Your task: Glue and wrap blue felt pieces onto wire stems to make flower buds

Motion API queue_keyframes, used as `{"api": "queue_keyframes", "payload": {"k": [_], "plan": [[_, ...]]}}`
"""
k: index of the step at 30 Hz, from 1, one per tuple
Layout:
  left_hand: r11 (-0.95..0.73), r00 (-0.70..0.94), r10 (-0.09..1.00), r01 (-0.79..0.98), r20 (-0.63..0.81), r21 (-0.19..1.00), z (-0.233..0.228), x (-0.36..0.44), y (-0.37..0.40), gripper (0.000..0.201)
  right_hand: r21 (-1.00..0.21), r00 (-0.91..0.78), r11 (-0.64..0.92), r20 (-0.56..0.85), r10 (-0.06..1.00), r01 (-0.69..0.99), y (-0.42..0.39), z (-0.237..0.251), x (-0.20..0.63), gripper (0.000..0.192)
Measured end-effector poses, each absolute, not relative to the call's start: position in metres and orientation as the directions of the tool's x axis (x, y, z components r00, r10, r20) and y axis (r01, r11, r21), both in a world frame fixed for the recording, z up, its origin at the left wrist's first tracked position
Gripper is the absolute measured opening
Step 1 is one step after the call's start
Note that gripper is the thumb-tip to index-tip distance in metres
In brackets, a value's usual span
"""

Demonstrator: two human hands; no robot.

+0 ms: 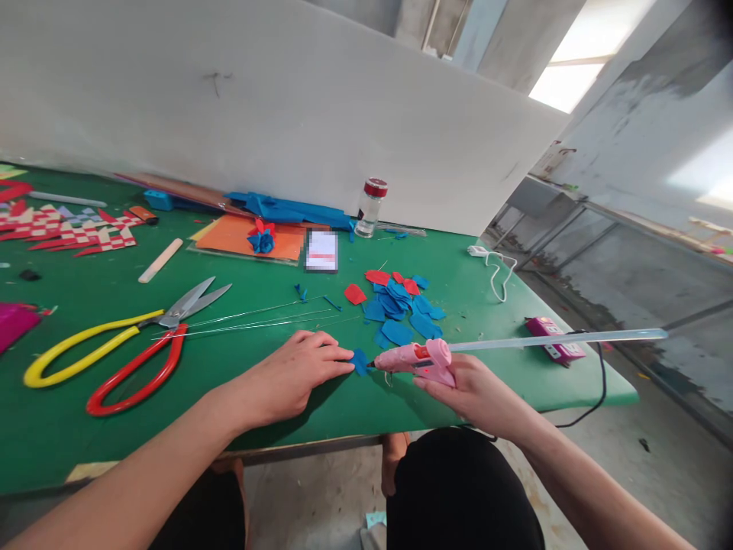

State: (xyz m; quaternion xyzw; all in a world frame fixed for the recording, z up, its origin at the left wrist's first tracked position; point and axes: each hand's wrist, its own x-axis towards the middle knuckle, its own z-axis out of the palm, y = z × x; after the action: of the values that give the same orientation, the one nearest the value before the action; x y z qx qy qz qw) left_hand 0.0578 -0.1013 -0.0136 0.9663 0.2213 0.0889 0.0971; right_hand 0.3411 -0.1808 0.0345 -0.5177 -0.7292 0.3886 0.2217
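1. Head view looks down on a green-covered work table (286, 428), with the person's two bare forearms reaching in from below.
2. Their left hand (292, 374) lies palm down on the table, fingers stretched out and close together, fingertips pressing a small blue felt petal piece (360, 361); it grips nothing.
3. Their right hand (466, 389) is closed around the handle of a pink hot-glue gun (415, 359), which lies nearly level with its nozzle pointing left and touching, or almost touching, the blue piece; the gap is too small to judge.
4. A long clear glue stick (555, 340) juts from the back of the gun toward the right, and a black cord (598, 382) drops off the table edge.
5. Just beyond the gun lies a loose pile of blue and red felt petals (401, 305).
6. Left of the hands, well apart, lie large scissors with one yellow and one red handle (114, 351), with thin metal wires (257, 317) running from the blades toward the petals.
7. Farther back stand a small clear jar with a red cap (371, 206) and a finished blue and red felt flower (262, 238) on an orange sheet (229, 233).
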Motion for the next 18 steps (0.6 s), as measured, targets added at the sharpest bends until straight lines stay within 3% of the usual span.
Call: {"api": "queue_keyframes", "payload": {"k": [4,7,10,13,18], "plan": [[-0.887,0.885,0.44,0.402,0.149,0.228,-0.014,0.057,-0.101,0.078,-0.831,-0.435,0.197,-0.059,0.898,0.52,-0.18,0.04,0.335,0.033],[-0.888,0.884,0.439,0.399,0.163,0.227,-0.015,0.057,-0.101,0.078,-0.82,-0.388,0.16,-0.081,0.918,0.55,-0.183,0.039,0.339,0.033],[-0.886,0.884,0.441,0.402,0.154,0.23,-0.014,0.058,-0.101,0.078,-0.775,-0.24,0.019,-0.172,0.955,0.631,-0.188,0.035,0.353,0.033],[-0.883,0.886,0.444,0.407,0.136,0.235,-0.013,0.058,-0.101,0.077,-0.741,-0.05,-0.094,-0.171,0.984,0.665,-0.194,0.033,0.379,0.038],[-0.881,0.882,0.448,0.407,0.144,0.243,-0.013,0.057,-0.101,0.078,-0.863,0.268,-0.177,-0.051,0.962,0.473,-0.197,0.031,0.434,0.05]]}}
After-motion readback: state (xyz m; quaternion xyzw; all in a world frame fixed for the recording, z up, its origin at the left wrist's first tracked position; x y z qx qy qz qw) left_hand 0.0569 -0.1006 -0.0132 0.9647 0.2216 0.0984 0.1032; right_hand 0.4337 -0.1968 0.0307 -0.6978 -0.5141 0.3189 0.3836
